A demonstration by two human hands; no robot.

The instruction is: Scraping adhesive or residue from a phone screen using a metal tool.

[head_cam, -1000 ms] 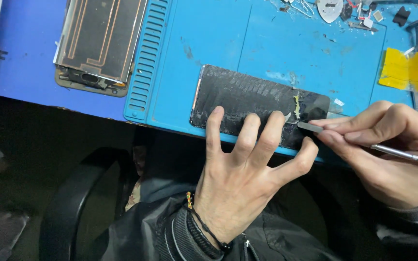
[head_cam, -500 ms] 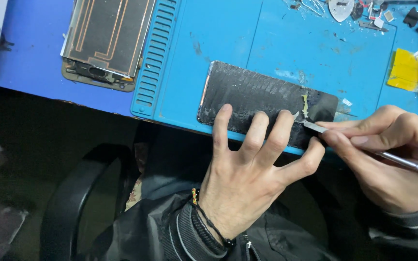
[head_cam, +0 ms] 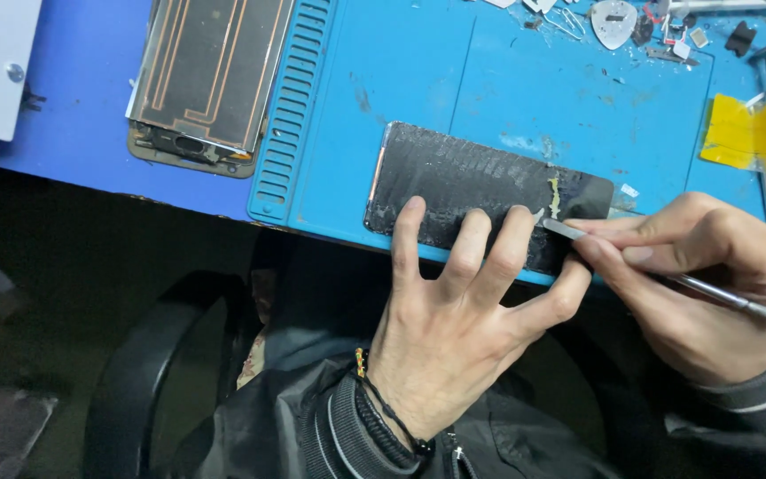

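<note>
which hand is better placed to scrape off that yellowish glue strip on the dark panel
Right. The right hand already holds the metal scraper, its tip beside the glue strip. The left hand is spread flat, fingers pinning the dark panel.

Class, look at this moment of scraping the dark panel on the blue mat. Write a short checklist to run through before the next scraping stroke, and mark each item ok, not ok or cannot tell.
1. Dark panel lies flat on the blue mat: ok.
2. Left hand pins the panel with spread fingertips on its near edge: ok.
3. Right hand grips the metal scraper firmly, pen-style: ok.
4. Scraper tip meets the panel beside the yellowish residue strip: ok.
5. Left fingers are away from the blade's path: not ok, the middle finger and thumb lie close to the tip.
6. Blade edge is sharp and clean: cannot tell.
</note>
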